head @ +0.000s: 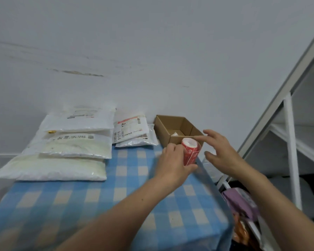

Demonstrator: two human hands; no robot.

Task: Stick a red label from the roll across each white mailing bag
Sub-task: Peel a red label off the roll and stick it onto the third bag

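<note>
Head cam looks down on a table with a blue and cream checked cloth [101, 196], pushed up against a pale wall [152, 51]. The person's left hand [172, 164] has the red label roll [190, 151] wrapped up in its fingers and thumb, holding it upright over the far right part of the table, right in front of an open cardboard box [163, 132]. The right hand [223, 151] is just beside the roll on its right with fingers spread loose and nothing in it. Can't really tell if a fingertip is touching the roll or not, it's that close.

The white mailing bags sit at the back of the table in two lots. The big stack [71, 147] is on the left, several puffy bags piled flat with printed shipping slips on the upper ones. A smaller pile [132, 132] lies between that stack and the box, and its top bag has a shipping slip facing up. Both piles are well apart from the roll.

Something small and white [176, 133] sits inside the box, too blurry to say what. Off the right edge of the table there's a white shelving frame [291, 142], and lower down a purple packet [240, 201].
</note>
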